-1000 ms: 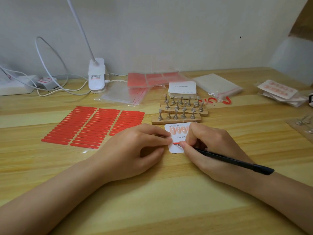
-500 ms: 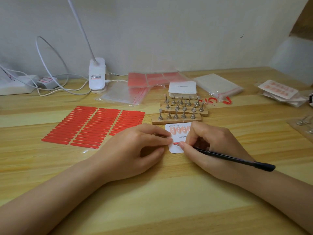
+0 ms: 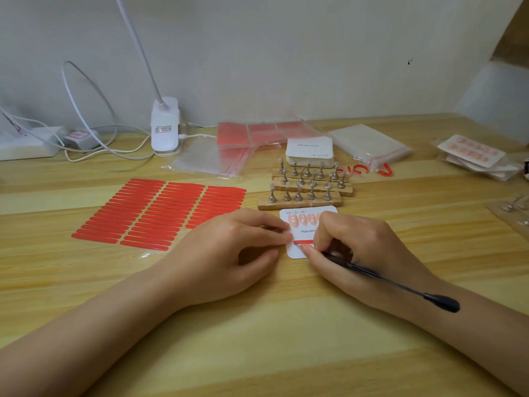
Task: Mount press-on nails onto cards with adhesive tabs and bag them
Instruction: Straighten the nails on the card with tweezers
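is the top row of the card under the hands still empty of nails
No, pink nails already sit along the top row of the white card, above the red adhesive strip.

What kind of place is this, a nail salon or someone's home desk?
Probably a small home craft desk for packing press-on nails: a sheet of red adhesive tabs, wooden nail stands, clear zip bags and a clip lamp on a wooden table.
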{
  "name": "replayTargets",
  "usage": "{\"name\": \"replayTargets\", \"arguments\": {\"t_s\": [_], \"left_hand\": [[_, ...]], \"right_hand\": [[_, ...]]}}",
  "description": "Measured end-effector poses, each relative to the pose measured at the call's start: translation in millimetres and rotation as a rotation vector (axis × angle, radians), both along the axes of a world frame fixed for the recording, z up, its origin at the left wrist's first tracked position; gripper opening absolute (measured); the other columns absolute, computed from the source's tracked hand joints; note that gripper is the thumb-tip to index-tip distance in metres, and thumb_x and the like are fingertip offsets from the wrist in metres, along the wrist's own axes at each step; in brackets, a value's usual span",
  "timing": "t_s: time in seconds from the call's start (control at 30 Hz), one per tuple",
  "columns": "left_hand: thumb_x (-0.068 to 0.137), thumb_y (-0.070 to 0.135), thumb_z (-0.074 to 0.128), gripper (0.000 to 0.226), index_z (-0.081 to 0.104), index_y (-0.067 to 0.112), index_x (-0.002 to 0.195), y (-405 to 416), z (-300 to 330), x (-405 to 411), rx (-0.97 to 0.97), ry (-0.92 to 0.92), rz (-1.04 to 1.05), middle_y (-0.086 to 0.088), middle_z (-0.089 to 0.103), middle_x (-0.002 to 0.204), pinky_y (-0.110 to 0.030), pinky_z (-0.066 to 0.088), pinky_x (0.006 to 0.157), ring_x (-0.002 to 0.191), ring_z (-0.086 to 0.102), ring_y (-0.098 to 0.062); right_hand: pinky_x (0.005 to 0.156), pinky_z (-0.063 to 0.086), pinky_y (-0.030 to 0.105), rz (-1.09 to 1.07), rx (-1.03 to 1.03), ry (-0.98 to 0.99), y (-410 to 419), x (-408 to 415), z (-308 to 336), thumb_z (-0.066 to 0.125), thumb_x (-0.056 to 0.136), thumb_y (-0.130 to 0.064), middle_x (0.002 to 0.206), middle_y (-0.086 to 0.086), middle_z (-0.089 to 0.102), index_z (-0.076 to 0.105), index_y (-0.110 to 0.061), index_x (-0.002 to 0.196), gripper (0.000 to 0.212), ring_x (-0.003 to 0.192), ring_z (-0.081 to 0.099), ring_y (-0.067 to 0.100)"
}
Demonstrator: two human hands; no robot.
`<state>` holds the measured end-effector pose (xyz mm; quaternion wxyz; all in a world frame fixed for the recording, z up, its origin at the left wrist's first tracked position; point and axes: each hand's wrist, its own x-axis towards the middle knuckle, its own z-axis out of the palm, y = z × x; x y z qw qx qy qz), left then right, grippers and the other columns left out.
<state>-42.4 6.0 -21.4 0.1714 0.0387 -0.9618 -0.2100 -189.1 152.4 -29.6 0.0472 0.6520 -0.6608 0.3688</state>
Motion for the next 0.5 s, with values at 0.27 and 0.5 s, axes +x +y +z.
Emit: {"name": "replayTargets", "arguments": {"t_s": [0.27,0.5], "left_hand": [[0.085,0.028,0.051,0.032,0.069,0.021,0.112,-0.4,0.0,0.1,0.001,-0.004,-0.001,0.011,0.062,0.118,-0.029,0.049,0.087,0.108,0.057,-0.003],[0.084,0.025,0.052,0.033,0.069,0.022,0.112,0.8,0.4,0.2,0.005,0.0,0.01,0.012,0.062,0.118,-0.029,0.049,0.087,0.108,0.056,-0.002]], "right_hand": [[0.052,0.035,0.01,-0.017,0.016,-0.047,0.4,0.7,2.0,0.065,0.077,-0.016,0.058,-0.004,0.055,0.049,-0.017,0.064,0.02,0.057,0.048,0.008],[0.05,0.035,0.019,-0.01,0.034,0.024,-0.8,2.8,2.6,0.062,0.079,-0.012,0.056,-0.002,0.049,0.046,-0.009,0.066,0.021,0.057,0.043,0.015]]}}
